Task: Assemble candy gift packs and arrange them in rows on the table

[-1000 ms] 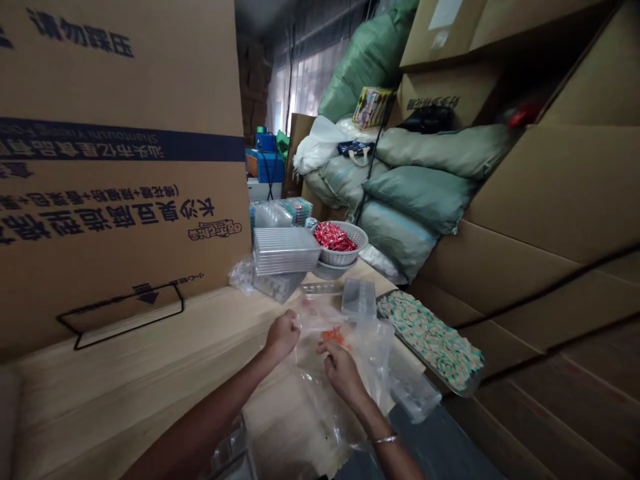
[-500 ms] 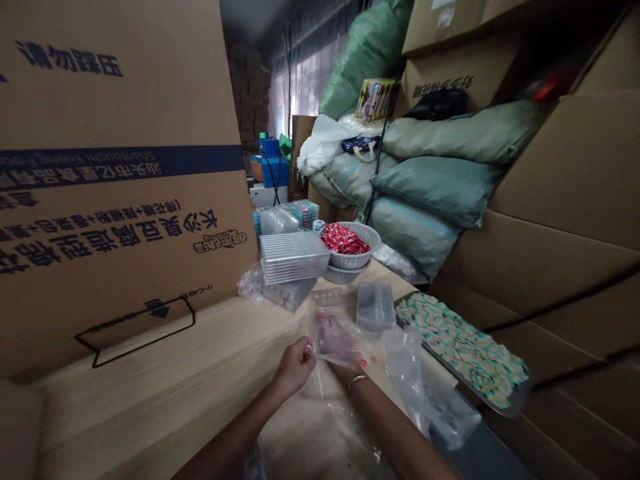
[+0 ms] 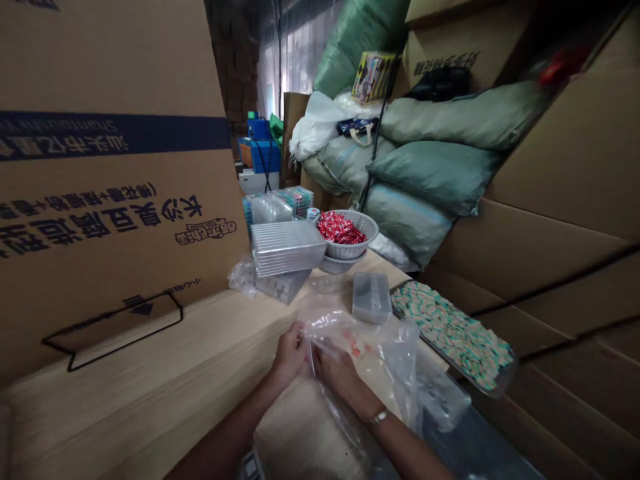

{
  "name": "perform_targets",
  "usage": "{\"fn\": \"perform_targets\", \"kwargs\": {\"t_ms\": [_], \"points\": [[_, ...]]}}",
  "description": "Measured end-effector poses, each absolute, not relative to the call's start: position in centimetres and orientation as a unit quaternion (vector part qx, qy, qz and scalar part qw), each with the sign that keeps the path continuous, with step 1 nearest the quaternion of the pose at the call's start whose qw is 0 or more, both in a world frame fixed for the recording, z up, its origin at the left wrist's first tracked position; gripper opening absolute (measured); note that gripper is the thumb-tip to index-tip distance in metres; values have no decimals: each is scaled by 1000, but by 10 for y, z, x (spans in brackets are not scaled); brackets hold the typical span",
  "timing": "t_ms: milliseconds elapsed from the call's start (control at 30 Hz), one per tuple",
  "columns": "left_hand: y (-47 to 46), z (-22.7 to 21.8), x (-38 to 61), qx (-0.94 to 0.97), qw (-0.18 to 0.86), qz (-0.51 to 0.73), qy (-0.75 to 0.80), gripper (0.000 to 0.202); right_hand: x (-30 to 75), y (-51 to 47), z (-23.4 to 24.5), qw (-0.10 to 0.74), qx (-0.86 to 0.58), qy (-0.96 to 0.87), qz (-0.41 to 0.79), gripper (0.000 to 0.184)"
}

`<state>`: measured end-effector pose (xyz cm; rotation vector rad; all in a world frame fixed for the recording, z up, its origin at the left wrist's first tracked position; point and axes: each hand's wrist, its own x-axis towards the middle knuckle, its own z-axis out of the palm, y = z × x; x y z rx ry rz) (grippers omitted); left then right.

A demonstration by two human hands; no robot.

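Left hand (image 3: 289, 353) at lower centre of the frame, fingers (image 3: 298, 339) curled closed, pinching a fold of a clear thin plastic bag (image 3: 367, 340). Right hand (image 3: 340, 380) just beside it, fingers (image 3: 325, 363) bent and closed on the same film; thin metal watch (image 3: 379, 418) on the wrist. Small orange-red pieces (image 3: 355, 347) inside the bag, near the right hand. Bag lying across a pale wooden worktop (image 3: 165, 347). Just beyond it, a grey translucent lidded plastic box (image 3: 371, 297); to the right, a metal tray of green-and-cream pieces (image 3: 453, 331). Further back, a stack of clear ribbed plastic trays (image 3: 287, 248) beside a white plastic basket (image 3: 361, 230) of red foil packets (image 3: 340, 228). Large brown cardboard carton (image 3: 110, 167) at upper left; grey-green woven sacks (image 3: 435, 172) at upper right.
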<state>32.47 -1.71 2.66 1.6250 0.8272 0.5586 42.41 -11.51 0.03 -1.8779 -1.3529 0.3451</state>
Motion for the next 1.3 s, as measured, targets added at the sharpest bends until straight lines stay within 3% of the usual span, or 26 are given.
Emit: {"fn": "perform_targets", "kwargs": {"t_ms": [133, 300, 433, 567, 767, 933, 1133, 1300], "points": [[-12, 37, 335, 709, 559, 216, 372, 27, 419, -152, 12, 278, -780, -546, 132, 18], [-18, 59, 309, 783, 444, 220, 375, 40, 452, -161, 15, 394, -756, -505, 133, 33], [-44, 75, 285, 905, 300, 187, 234, 26, 477, -158, 10, 385, -813, -421, 117, 32], [-75, 64, 293, 928, 351, 89, 90, 35, 473, -172, 12, 359, -834, -403, 112, 30], [-81, 38, 338, 911, 318, -4, 264, 34, 449, -200, 17, 335, -811, -461, 132, 27], [-74, 32, 354, 911, 313, -25, 268, 22, 443, -198, 18, 326, -797, -489, 138, 24], [-71, 30, 347, 886, 385, 47, 255, 16, 445, -196, 11, 335, -800, -480, 128, 8], [-72, 49, 327, 623, 733, 81, 263, 18, 447, -202, 7, 409, -784, -451, 118, 14]]}}
